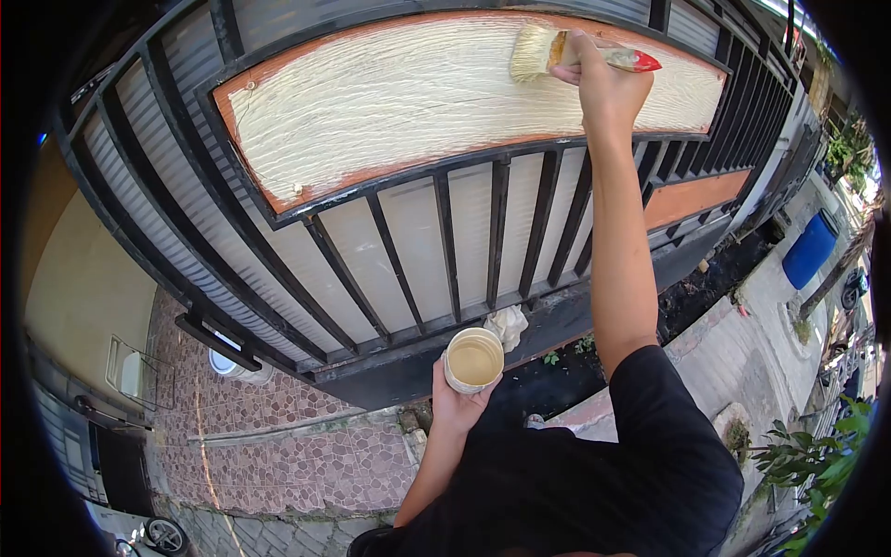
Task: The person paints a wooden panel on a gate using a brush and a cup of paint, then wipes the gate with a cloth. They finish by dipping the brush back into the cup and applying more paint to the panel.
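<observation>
My right hand (605,79) is closed around a paintbrush (557,54) with a red-tipped handle. Its cream-coated bristles press against the wooden panel (390,97) in the upper part of the head view. Cream paint covers most of that panel, while orange-brown shows along its edges. Lower down, my left hand (457,401) grips an open paint can (474,360) from below, its mouth facing up. Cream paint is visible inside the can. A crumpled white cloth (507,327) lies just beside the can on the gate's lower ledge.
Black metal bars of the gate (448,246) surround the panel. Another orange-brown panel (696,197) sits further right. A dark gutter (548,381) runs below the gate. A white bucket (239,362) stands behind the bars on the left, and a blue barrel (810,249) at the far right.
</observation>
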`<state>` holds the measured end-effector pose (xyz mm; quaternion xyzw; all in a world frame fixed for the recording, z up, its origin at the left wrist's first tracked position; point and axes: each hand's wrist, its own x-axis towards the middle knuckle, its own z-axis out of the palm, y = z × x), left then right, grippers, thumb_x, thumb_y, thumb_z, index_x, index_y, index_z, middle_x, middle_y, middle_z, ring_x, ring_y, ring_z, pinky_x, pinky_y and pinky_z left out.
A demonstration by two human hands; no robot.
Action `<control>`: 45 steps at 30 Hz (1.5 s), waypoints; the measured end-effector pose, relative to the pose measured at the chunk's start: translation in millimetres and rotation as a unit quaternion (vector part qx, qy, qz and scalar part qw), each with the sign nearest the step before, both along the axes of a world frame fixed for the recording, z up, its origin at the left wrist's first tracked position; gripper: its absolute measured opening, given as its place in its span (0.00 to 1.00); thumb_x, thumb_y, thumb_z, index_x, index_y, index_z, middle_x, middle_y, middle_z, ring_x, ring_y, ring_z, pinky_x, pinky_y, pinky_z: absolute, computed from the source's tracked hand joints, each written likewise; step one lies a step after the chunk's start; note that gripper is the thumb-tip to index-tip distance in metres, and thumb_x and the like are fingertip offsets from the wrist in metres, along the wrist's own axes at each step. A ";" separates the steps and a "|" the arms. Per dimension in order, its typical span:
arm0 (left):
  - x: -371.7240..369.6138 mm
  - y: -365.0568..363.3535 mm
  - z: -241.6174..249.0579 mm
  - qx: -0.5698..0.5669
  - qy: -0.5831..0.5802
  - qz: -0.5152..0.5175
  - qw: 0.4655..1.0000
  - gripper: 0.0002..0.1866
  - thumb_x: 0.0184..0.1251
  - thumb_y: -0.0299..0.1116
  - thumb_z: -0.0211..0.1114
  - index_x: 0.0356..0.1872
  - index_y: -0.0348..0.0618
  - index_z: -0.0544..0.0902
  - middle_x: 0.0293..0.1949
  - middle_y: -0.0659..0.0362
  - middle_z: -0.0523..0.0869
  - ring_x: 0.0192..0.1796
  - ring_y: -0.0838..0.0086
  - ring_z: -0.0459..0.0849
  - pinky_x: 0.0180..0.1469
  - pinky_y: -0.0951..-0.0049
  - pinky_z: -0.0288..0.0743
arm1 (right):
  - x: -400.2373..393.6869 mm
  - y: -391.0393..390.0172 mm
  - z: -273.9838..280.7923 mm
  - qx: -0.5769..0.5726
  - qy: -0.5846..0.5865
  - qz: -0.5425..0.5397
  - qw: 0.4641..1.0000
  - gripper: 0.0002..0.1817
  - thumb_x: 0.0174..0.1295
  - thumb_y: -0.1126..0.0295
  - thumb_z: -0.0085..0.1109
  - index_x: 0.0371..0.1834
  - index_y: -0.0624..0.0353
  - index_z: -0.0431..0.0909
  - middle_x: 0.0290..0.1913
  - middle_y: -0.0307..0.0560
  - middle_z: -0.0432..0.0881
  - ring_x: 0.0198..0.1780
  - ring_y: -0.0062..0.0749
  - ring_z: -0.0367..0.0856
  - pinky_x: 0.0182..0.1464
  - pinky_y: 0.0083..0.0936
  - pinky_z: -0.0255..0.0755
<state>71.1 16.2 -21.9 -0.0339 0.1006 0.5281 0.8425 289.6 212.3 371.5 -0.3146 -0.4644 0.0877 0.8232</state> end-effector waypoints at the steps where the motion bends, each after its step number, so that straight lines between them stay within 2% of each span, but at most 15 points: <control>1: 1.4 0.9 0.4 -0.004 0.000 -0.001 1.000 0.34 0.81 0.62 0.50 0.72 0.45 0.77 0.66 0.45 0.84 0.66 0.40 0.83 0.69 0.42 0.81 | 22.7 -1.9 -1.4 -0.014 0.000 -0.043 0.999 0.17 0.66 0.71 0.72 0.39 0.83 0.83 0.34 0.64 0.90 0.28 0.41 0.93 0.31 0.23 0.85; 4: 2.9 4.7 -1.0 0.003 0.000 -0.009 1.000 0.35 0.81 0.62 0.50 0.72 0.45 0.76 0.66 0.45 0.84 0.65 0.40 0.84 0.68 0.41 0.81 | 76.1 -4.1 -12.3 0.067 -0.037 -0.145 0.986 0.19 0.67 0.68 0.74 0.47 0.79 0.88 0.38 0.59 0.92 0.35 0.35 0.94 0.37 0.23 0.85; 7: 5.3 5.7 -5.4 0.003 -0.001 -0.020 1.000 0.35 0.81 0.63 0.49 0.72 0.45 0.77 0.65 0.44 0.84 0.65 0.39 0.84 0.69 0.41 0.81 | 99.8 -0.1 -18.9 0.015 -0.081 -0.244 0.966 0.16 0.66 0.66 0.75 0.45 0.72 0.90 0.37 0.59 0.92 0.35 0.38 0.93 0.41 0.28 0.84; 10: 6.2 6.6 -6.3 0.003 -0.003 -0.029 1.000 0.35 0.81 0.63 0.49 0.72 0.45 0.76 0.66 0.44 0.84 0.65 0.40 0.84 0.69 0.41 0.81 | 91.1 15.1 -21.7 0.091 -0.187 -0.409 0.888 0.10 0.63 0.66 0.73 0.44 0.57 0.94 0.33 0.56 0.85 0.36 0.51 0.86 0.43 0.40 0.79; 14: 7.6 6.3 -5.0 0.011 -0.004 -0.017 1.000 0.35 0.81 0.63 0.49 0.72 0.45 0.76 0.65 0.44 0.84 0.65 0.41 0.84 0.69 0.42 0.81 | 30.3 25.7 -22.1 0.074 -0.162 -0.374 0.910 0.11 0.64 0.66 0.73 0.39 0.63 0.92 0.32 0.54 0.86 0.33 0.45 0.86 0.40 0.35 0.78; 16: 7.3 6.8 -3.9 0.014 -0.008 -0.016 1.000 0.35 0.81 0.64 0.50 0.72 0.45 0.77 0.65 0.44 0.84 0.65 0.41 0.84 0.69 0.42 0.81 | -4.4 23.5 -25.9 0.138 -0.183 -0.353 0.907 0.10 0.63 0.67 0.74 0.39 0.63 0.92 0.31 0.53 0.84 0.32 0.42 0.84 0.38 0.34 0.77; 21: 10.1 8.1 -2.6 -0.001 0.000 -0.014 1.000 0.34 0.81 0.63 0.50 0.71 0.46 0.78 0.65 0.45 0.85 0.65 0.40 0.84 0.69 0.43 0.81 | -37.5 -20.4 -20.8 0.200 -0.234 -0.189 0.932 0.07 0.61 0.72 0.73 0.40 0.64 0.91 0.32 0.52 0.82 0.32 0.44 0.83 0.37 0.34 0.77; 22: 11.4 7.5 0.2 -0.001 0.007 -0.009 1.000 0.34 0.81 0.63 0.50 0.71 0.46 0.78 0.65 0.45 0.85 0.64 0.41 0.85 0.69 0.43 0.81 | -29.6 -18.8 -18.6 0.203 -0.234 -0.188 0.932 0.07 0.61 0.72 0.73 0.40 0.64 0.91 0.32 0.52 0.82 0.32 0.44 0.83 0.37 0.34 0.77; 24: 13.2 5.2 0.6 0.000 0.011 -0.002 1.000 0.34 0.81 0.63 0.50 0.71 0.46 0.78 0.65 0.45 0.85 0.64 0.41 0.85 0.69 0.43 0.81 | 2.6 -10.4 -14.3 0.162 -0.178 -0.340 0.909 0.07 0.61 0.73 0.73 0.40 0.63 0.92 0.32 0.51 0.82 0.31 0.42 0.82 0.37 0.34 0.77; 27: 11.1 1.8 -2.8 0.005 0.021 0.002 1.000 0.34 0.81 0.63 0.50 0.71 0.46 0.78 0.64 0.45 0.85 0.63 0.41 0.85 0.69 0.43 0.81 | 20.8 7.6 -10.6 0.125 -0.175 -0.365 0.906 0.07 0.62 0.73 0.72 0.40 0.63 0.92 0.31 0.51 0.81 0.30 0.43 0.81 0.37 0.35 0.77; 32: 12.5 4.4 -5.6 0.013 -0.009 -0.006 1.000 0.35 0.81 0.64 0.51 0.72 0.46 0.77 0.65 0.43 0.84 0.65 0.40 0.84 0.70 0.42 0.80 | -15.6 4.3 -21.9 0.170 -0.211 -0.288 0.918 0.07 0.61 0.73 0.73 0.40 0.62 0.93 0.30 0.51 0.82 0.31 0.41 0.83 0.37 0.33 0.77; 34: 13.2 5.1 -7.2 0.011 -0.014 -0.013 1.000 0.36 0.80 0.64 0.51 0.73 0.46 0.77 0.65 0.42 0.84 0.65 0.40 0.84 0.70 0.42 0.80 | -17.9 -14.1 -23.6 0.182 -0.227 -0.195 0.937 0.06 0.61 0.73 0.73 0.39 0.62 0.93 0.30 0.50 0.82 0.31 0.39 0.83 0.37 0.32 0.77; 39: 10.7 1.7 -6.7 0.013 -0.026 -0.008 1.000 0.36 0.81 0.64 0.50 0.73 0.46 0.77 0.65 0.42 0.84 0.65 0.40 0.84 0.70 0.42 0.80 | 14.3 2.2 -16.8 0.144 -0.167 -0.360 0.907 0.06 0.61 0.73 0.73 0.40 0.62 0.93 0.32 0.51 0.83 0.31 0.41 0.84 0.36 0.33 0.77; 44: 10.1 1.6 -7.1 0.007 -0.018 -0.003 1.000 0.35 0.81 0.64 0.51 0.72 0.46 0.77 0.65 0.44 0.84 0.64 0.41 0.85 0.68 0.42 0.82 | -54.4 1.0 -14.8 0.189 -0.226 -0.266 0.918 0.04 0.59 0.76 0.72 0.36 0.64 0.90 0.33 0.54 0.81 0.32 0.46 0.85 0.35 0.37 0.78; 45: 11.3 0.9 -6.8 0.004 -0.018 -0.007 1.000 0.35 0.81 0.64 0.51 0.72 0.46 0.77 0.65 0.44 0.84 0.64 0.41 0.85 0.68 0.42 0.82 | -70.7 -2.0 -16.8 0.208 -0.258 -0.243 0.912 0.05 0.60 0.75 0.73 0.38 0.63 0.91 0.32 0.51 0.82 0.31 0.42 0.85 0.35 0.33 0.77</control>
